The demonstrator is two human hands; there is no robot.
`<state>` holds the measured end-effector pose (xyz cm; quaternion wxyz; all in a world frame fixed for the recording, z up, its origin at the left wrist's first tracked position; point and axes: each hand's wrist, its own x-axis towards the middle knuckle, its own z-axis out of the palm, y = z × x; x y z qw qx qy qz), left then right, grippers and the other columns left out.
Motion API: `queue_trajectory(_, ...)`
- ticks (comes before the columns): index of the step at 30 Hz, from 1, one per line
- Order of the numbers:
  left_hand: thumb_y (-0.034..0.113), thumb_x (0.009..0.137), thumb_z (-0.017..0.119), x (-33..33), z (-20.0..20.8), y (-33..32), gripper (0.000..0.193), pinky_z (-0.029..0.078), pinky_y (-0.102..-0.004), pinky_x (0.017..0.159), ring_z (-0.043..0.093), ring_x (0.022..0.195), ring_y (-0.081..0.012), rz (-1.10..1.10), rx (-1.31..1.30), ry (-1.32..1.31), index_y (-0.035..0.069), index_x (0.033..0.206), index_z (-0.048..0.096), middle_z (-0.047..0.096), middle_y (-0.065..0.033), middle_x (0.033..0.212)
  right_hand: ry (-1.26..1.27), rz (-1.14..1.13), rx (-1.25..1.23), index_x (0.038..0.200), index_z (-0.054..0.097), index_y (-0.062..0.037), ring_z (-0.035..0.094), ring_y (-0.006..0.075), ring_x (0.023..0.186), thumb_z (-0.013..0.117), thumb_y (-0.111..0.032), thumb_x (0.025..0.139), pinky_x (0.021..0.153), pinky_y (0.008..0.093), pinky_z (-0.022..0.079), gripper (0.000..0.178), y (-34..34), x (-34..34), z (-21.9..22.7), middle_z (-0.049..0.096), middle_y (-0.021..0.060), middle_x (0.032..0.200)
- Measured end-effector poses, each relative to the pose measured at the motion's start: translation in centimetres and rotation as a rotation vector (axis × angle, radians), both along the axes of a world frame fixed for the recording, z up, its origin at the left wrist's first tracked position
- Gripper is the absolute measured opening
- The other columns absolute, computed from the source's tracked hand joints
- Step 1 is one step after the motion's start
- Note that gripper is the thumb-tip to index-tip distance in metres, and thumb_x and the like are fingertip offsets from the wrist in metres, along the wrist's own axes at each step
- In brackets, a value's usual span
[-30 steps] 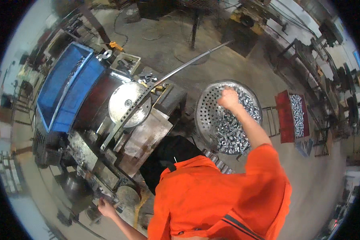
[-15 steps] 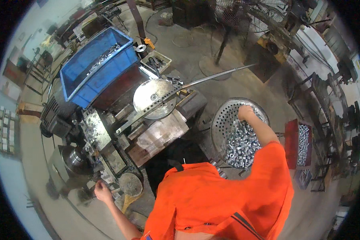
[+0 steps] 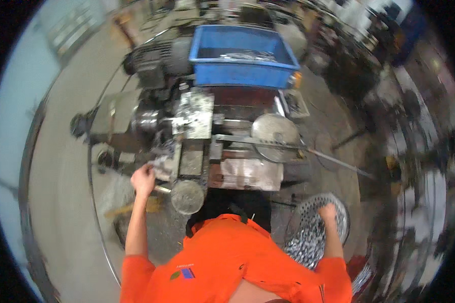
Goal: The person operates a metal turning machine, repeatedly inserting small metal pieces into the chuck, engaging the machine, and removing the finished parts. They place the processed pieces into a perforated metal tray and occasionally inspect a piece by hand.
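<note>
At the lathe's near left side is my left hand, its fingers curled together; anything held in them is too small to make out. It is close to the round grey handwheel and metal shavings. My right hand is closed above the far part of a round perforated metal basin. Beneath it lie many small shiny metal parts, and whatever the fingers hold is hidden. The chuck sits left of the carriage.
A blue plastic crate with metal parts stands behind the lathe. A long perforated lever with a rod reaches right past a round metal disc. A cable runs along the floor at left. Motion blurs the right side.
My view has swung left, bringing the lathe to the middle. My left hand has moved up nearer the lathe. My right hand stays over the basin, closed.
</note>
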<state>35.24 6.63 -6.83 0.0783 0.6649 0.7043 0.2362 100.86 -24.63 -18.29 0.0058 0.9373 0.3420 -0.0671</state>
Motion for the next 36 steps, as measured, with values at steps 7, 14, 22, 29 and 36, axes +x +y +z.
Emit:
queue_trajectory(7, 0.023, 0.077, 0.055, -1.2, 1.3, -0.8, 0.021, 0.049, -0.04, 0.066, 0.063, 0.073, -0.031, -0.111, -0.088, -0.107, 0.012, 0.09, 0.068, 0.065, -0.0134, 0.076, 0.01, 0.004, -0.097, 0.085, 0.065, -0.0001, 0.06, 0.0366, 0.093, 0.066, -0.026, 0.06, 0.081, 0.0428, 0.049, 0.036, 2.0, -1.4, 2.8, 0.063, 0.0229, 0.092)
queue_trajectory(14, 0.015, 0.081, 0.058, -6.1, 6.5, -1.8, 0.02, 0.05, -0.033, 0.065, 0.066, 0.071, -0.0268, -0.088, 0.055, -0.329, 0.004, 0.096, 0.065, 0.066, -0.0157, 0.08, 0.963, 0.069, 0.752, 0.078, 0.067, 0.0059, 0.06, 0.0176, 0.07, 0.057, -0.018, 0.074, 0.072, 0.0309, 0.049, 0.026, 7.3, -8.9, 14.2, 0.064, 0.0102, 0.074)
queue_trajectory(22, 0.001, 0.073, 0.056, 7.0, 27.2, -6.9, 0.03, 0.05, -0.0275, 0.063, 0.064, 0.069, -0.0174, -1.193, 0.129, -0.818, 0.003, 0.102, 0.063, 0.066, -0.0082, 0.079, 1.816, 0.842, 0.829, 0.088, 0.064, 0.0118, 0.057, 0.0299, 0.094, 0.061, -0.024, 0.079, 0.085, 0.0369, 0.045, 0.037, 22.6, -24.9, 22.1, 0.054, 0.0258, 0.109)
queue_trajectory(29, 0.003, 0.075, 0.056, 14.3, 33.2, -9.7, 0.029, 0.043, -0.0306, 0.05, 0.056, 0.056, -0.0216, -2.02, 0.431, -1.255, 0.004, 0.103, 0.061, 0.06, -0.0091, 0.074, 1.885, 1.22, 0.461, 0.095, 0.062, 0.0128, 0.056, 0.0304, 0.102, 0.065, -0.006, 0.077, 0.084, 0.0367, 0.045, 0.026, 25.2, -30.2, 20.3, 0.049, 0.0313, 0.116)
queue_trajectory(36, -0.001, 0.073, 0.058, 15.5, 32.6, -8.7, 0.027, 0.046, -0.0324, 0.054, 0.058, 0.061, -0.025, -2.006, 0.354, -1.341, 0.003, 0.099, 0.063, 0.062, -0.0105, 0.077, 1.488, 0.977, 0.523, 0.092, 0.065, 0.009, 0.055, 0.0296, 0.105, 0.063, -0.006, 0.067, 0.088, 0.0354, 0.043, 0.03, 23.1, -27.1, 19.9, 0.051, 0.0279, 0.118)
